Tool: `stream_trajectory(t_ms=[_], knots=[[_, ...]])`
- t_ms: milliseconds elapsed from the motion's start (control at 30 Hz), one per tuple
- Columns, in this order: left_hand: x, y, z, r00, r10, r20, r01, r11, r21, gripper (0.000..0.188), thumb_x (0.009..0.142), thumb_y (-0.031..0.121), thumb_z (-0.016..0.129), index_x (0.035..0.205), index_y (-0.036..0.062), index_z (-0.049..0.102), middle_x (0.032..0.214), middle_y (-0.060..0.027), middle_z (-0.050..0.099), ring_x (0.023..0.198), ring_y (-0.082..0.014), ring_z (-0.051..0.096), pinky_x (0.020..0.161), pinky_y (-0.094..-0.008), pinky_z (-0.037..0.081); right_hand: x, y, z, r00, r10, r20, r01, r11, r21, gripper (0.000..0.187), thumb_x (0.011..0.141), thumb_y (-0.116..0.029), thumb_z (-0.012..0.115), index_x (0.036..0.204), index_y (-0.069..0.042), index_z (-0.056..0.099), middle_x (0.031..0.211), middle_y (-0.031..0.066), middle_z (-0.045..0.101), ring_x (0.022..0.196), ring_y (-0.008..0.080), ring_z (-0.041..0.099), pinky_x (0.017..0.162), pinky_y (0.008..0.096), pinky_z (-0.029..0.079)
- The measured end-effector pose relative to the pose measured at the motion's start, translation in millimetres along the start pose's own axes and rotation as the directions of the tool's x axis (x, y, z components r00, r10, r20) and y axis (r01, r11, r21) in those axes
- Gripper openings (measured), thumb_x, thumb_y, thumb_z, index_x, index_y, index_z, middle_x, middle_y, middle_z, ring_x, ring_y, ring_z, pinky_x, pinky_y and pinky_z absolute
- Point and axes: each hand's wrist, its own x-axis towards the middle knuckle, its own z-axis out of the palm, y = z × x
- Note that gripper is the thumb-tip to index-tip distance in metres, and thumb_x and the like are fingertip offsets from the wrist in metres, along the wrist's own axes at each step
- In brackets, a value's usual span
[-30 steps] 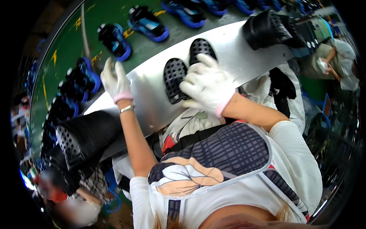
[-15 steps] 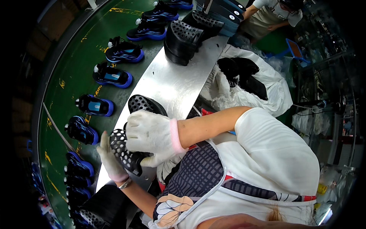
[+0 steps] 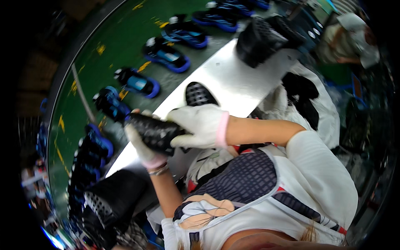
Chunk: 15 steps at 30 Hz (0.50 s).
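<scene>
A black perforated insole (image 3: 155, 131), blurred by motion, is held between my two white-gloved hands above the metal bench. My left hand (image 3: 142, 145) wraps its left and lower side, with the fingers partly hidden behind it. From the right, my right hand (image 3: 201, 127) grips its near end between thumb and fingers. Just beyond my right hand lies another black insole with a dotted surface (image 3: 200, 94) on the bench. Whether more than one layer is in my hands, I cannot tell.
Black and blue sports shoes (image 3: 166, 55) stand in a row on the green conveyor (image 3: 89, 58) past the silver bench (image 3: 229, 62). Stacked black insoles (image 3: 256, 43) sit at its far end, more (image 3: 112, 196) at lower left. A white sack (image 3: 325, 118) holds black pieces. A co-worker (image 3: 346, 41) is at upper right.
The view has shifted, so the bench and shoes sit farther right and higher. My left hand has closed around the insole, which now tilts between both hands.
</scene>
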Motion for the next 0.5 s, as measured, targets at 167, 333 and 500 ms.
stream_trajectory(t_ms=[167, 333, 500], knots=[[21, -4, -3, 0.975, 0.193, -0.105, -0.184, 0.979, 0.090, 0.044, 0.090, 0.041, 0.062, 0.115, 0.0064, 0.049, 0.093, -0.0056, 0.061, 0.082, -0.0152, 0.059, 0.072, -0.0291, 0.050, 23, -1, -4, 0.999, 0.051, 0.008, -0.051, 0.997, -0.053, 0.049, 0.083, -0.047, 0.055, 0.092, 0.001, 0.057, 0.088, 0.0222, 0.063, 0.083, 0.0382, 0.062, 0.074, 0.0438, 0.048], [44, 0, -11, 0.931, 0.328, -0.162, -0.295, 0.934, 0.201, 0.039, 0.093, 0.041, 0.056, 0.109, 0.0059, 0.053, 0.084, -0.0079, 0.061, 0.071, -0.0164, 0.059, 0.063, -0.0280, 0.050, 49, -13, -3, 0.997, 0.058, 0.055, -0.045, 0.974, -0.222, 0.044, 0.084, -0.045, 0.053, 0.082, -0.002, 0.058, 0.079, 0.0197, 0.064, 0.077, 0.0353, 0.065, 0.067, 0.0433, 0.050], [65, 1, -12, 0.985, 0.164, -0.049, -0.136, 0.924, 0.356, 0.045, 0.100, 0.040, 0.044, 0.119, 0.0001, 0.054, 0.097, -0.0088, 0.064, 0.086, -0.0149, 0.061, 0.078, -0.0282, 0.050, 73, 5, -20, 0.999, -0.033, -0.023, 0.016, 0.859, -0.512, 0.043, 0.084, -0.046, 0.052, 0.076, -0.004, 0.060, 0.075, 0.0172, 0.065, 0.071, 0.0348, 0.065, 0.062, 0.0450, 0.051]])
